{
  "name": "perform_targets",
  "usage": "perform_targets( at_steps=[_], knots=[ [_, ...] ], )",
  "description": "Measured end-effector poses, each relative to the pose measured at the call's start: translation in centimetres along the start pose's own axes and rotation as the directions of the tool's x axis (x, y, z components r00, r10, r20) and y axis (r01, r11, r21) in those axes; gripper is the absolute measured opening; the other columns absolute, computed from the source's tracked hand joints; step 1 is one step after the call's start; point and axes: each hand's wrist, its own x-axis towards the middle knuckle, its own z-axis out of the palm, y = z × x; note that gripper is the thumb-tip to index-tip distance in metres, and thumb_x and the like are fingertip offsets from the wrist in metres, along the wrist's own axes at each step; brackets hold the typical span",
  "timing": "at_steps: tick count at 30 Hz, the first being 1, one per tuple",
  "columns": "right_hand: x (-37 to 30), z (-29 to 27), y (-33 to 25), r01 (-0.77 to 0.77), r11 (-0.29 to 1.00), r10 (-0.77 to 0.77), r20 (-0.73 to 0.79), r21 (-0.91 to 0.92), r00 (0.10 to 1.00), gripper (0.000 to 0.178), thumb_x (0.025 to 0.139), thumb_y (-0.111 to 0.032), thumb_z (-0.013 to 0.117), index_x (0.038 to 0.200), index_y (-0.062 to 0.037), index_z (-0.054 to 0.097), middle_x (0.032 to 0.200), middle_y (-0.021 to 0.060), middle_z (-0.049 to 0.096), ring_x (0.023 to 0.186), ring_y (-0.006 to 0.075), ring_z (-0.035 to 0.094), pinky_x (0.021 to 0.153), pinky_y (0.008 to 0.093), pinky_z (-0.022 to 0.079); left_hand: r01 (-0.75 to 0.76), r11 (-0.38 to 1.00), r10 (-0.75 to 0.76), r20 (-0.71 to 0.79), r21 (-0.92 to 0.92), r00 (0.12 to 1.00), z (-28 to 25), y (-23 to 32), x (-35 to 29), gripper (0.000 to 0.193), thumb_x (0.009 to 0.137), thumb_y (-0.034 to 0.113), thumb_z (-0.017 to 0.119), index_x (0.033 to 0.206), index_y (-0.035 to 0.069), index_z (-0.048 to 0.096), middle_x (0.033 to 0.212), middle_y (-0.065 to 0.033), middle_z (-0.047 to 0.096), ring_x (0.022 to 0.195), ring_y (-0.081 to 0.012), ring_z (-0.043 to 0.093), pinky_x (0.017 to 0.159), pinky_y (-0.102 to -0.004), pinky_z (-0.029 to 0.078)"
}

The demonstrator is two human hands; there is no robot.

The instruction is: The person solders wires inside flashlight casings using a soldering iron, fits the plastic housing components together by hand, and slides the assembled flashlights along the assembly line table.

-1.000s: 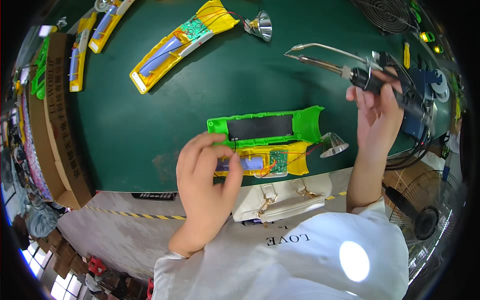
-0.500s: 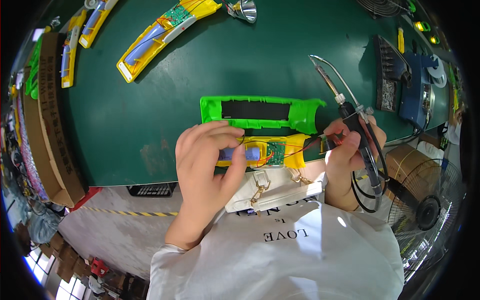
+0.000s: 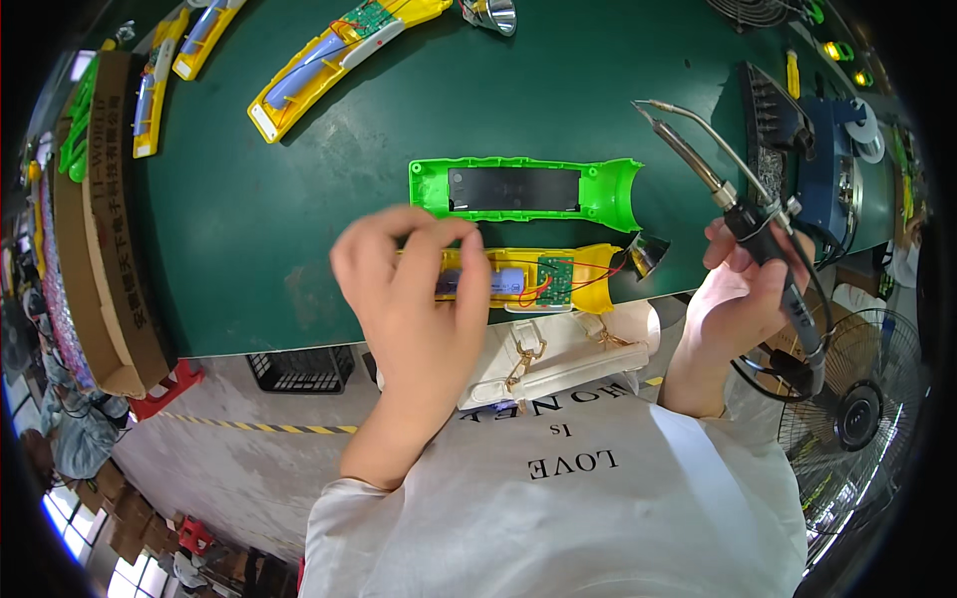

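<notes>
My right hand [image 3: 748, 289] grips a black-handled soldering iron [image 3: 766, 244] with a thin metal tube along it, its tip raised toward the far side. My left hand [image 3: 404, 289] is over the left end of a yellow flashlight housing half [image 3: 596, 279], thumb and forefinger pinched; whatever they hold is hidden. Inside the yellow half lie a purple battery cell [image 3: 506, 280] and a green circuit board [image 3: 554, 282] with red and black wires. The wires lead to a cone-shaped reflector [image 3: 650, 255] at its right end. Just beyond lies a green housing half [image 3: 608, 191] with a black insert.
Another wired yellow housing [image 3: 299, 85] lies at the far left, with a shiny reflector [image 3: 490, 14] nearby. A cardboard box [image 3: 115, 249] borders the left side. At right stand a blue soldering machine [image 3: 832, 169], an iron holder [image 3: 773, 120] and a fan [image 3: 857, 414] below the table.
My right hand has moved right and away from the yellow half with the soldering iron. The reflector, formerly by its fingers, now lies on the table. My left hand has shifted slightly left.
</notes>
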Motion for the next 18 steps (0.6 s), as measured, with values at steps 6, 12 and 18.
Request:
perform_targets(
  at_steps=[6, 12, 18],
  knots=[
    [1.3, 0.3, -0.1, -0.092, 0.986, 0.076, 0.11, 0.143, 0.991, 0.031, 0.077, -0.023, 0.049, 0.093, 0.0031, 0.046, 0.06, 0.0067, 0.043, 0.045, 0.0142, 0.042, 0.051, 0.0309, 0.043, 0.225, 0.933, -0.203, 0.104, -0.28, 0.974, 0.4, 0.6, 0.4, 0.009, 0.068, 0.002, 0.057, 0.076, 0.004, 0.055, 0.084, -0.0097, 0.055, 0.077, -0.0233, 0.054, 0.067, -0.0311, 0.042],
    [2.2, -0.9, 0.3, -0.195, 0.971, 0.159, 0.237, 0.138, 0.959, 0.029, 0.076, -0.02, 0.05, 0.089, 0.0058, 0.047, 0.061, 0.0052, 0.041, 0.046, 0.0103, 0.039, 0.042, 0.0243, 0.037, -0.071, 0.989, 0.087, 0.127, -0.128, 0.988, -0.2, -0.4, 0.8, 0.017, 0.066, 0.006, 0.062, 0.082, 0.007, 0.058, 0.065, -0.0026, 0.053, 0.066, -0.0185, 0.051, 0.073, -0.0323, 0.037],
    [2.9, -0.4, 0.5, -0.266, 0.96, 0.222, 0.35, 0.084, 0.91, 0.023, 0.074, -0.015, 0.051, 0.084, 0.0061, 0.047, 0.065, 0.0058, 0.044, 0.045, 0.0078, 0.038, 0.039, 0.0216, 0.034, 0.065, 0.984, -0.046, 0.119, -0.163, 0.992, 0.1, 0.0, 1.4, 0.012, 0.066, 0.006, 0.063, 0.078, 0.008, 0.059, 0.066, -0.0016, 0.054, 0.066, -0.0176, 0.051, 0.069, -0.0313, 0.037]
  ],
)
